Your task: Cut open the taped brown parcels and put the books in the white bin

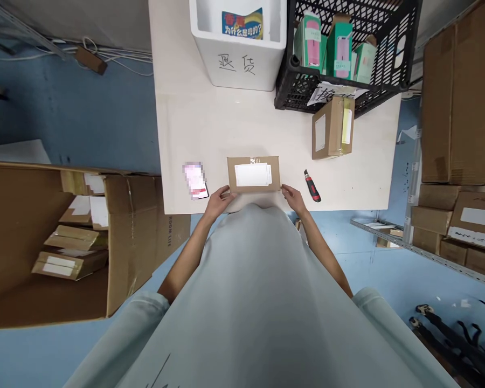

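A small brown cardboard box (254, 174) with a white label on top sits near the front edge of the white table, close to my body. At its lower left corner is my left hand (220, 200), fingers closed against the cardboard. My right hand (293, 199) grips the lower right corner the same way. To the right of that hand lies a red and black utility knife (312, 187). A phone (196, 180) with a lit, blurred screen rests left of the box. The underside of the box is hidden.
At the table's back stand a white bin (242, 70) and a black crate (295, 89) holding green boxes (343, 51). Another taped carton (333, 129) stands before the crate. A large open carton (133, 231) with several parcels is on the left; shelved boxes (455, 102) are on the right.
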